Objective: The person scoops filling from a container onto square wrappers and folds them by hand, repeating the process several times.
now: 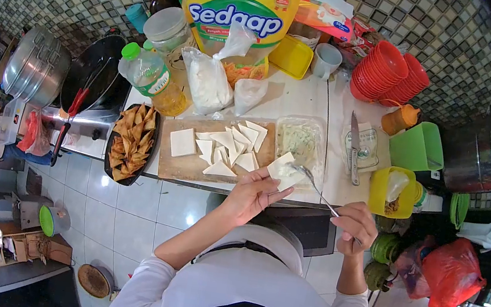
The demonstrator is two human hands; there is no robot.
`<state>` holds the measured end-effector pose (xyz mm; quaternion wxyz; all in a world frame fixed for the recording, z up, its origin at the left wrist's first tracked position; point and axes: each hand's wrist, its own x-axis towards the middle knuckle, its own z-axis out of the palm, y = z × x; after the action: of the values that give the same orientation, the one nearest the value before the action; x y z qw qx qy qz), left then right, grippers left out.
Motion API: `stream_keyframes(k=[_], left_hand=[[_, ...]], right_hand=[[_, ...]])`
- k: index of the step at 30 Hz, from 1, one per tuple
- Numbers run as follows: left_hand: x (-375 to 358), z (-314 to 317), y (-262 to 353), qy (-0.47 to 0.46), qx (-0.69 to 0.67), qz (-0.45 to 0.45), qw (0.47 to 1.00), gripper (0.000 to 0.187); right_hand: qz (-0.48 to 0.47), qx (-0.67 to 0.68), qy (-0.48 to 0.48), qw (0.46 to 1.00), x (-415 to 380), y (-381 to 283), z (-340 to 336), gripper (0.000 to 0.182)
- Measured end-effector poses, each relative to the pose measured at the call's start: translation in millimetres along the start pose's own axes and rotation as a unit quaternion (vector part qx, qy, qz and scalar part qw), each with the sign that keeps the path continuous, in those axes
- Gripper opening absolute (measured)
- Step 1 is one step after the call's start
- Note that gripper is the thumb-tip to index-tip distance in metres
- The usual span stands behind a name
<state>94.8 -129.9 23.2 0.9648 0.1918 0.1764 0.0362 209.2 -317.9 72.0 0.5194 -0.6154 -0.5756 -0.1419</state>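
Note:
My left hand [250, 195] pinches a white pastry wrapper [281, 170] between thumb and fingers, near the counter's front edge. Closed around a metal spoon [322, 197] is my right hand [355, 228]; the spoon's bowl rests at the wrapper, with some pale filling there. Just behind, a clear plastic container [320, 144] holds creamy filling with green bits. On the wooden cutting board [173, 167] lie several white triangular pieces [223, 140] and a square stack of wrappers [182, 143]. Left of the board, a black plate [110, 167] carries browned triangular pastries [132, 141].
A knife [355, 147] lies right of the container, near a yellow tub [375, 190] and green container [419, 146]. Behind the board stand an oil bottle [154, 78], white powder bags [206, 82] and a large yellow pouch [240, 11]. Red bowls [379, 72] are stacked back right.

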Motion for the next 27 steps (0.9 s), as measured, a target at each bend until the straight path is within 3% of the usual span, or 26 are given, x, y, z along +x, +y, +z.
stream_keyframes(k=[3,9,12,14,20,27], left_hand=[[1.6,-12.4,-4.9,-0.057,-0.033,0.011,0.998,0.029],[0.1,-2.0,-2.9,-0.012,-0.02,0.001,1.0,0.021],[2.8,-6.5,-3.3,-0.053,-0.031,-0.002,0.998,0.028],[2.1,-2.4,-0.7,-0.037,-0.023,-0.004,0.999,0.028],[4.4,-4.6,-2.6,-0.043,-0.018,-0.006,0.999,0.035],[4.9,-3.7,-2.0,-0.064,-0.015,0.001,0.998,0.044]], right_hand=[[0.019,0.007,-0.026,0.999,1.6,-4.1,1.2,0.023],[0.026,0.023,0.031,0.999,-0.1,-7.5,3.3,0.027],[0.035,0.002,0.044,0.998,-3.2,-2.2,7.6,0.032],[0.063,0.083,0.161,0.981,-7.5,-0.4,8.5,0.036],[0.226,0.173,0.215,0.934,-16.7,7.5,17.4,0.035],[0.278,0.285,0.292,0.87,-24.0,11.0,15.4,0.029]])
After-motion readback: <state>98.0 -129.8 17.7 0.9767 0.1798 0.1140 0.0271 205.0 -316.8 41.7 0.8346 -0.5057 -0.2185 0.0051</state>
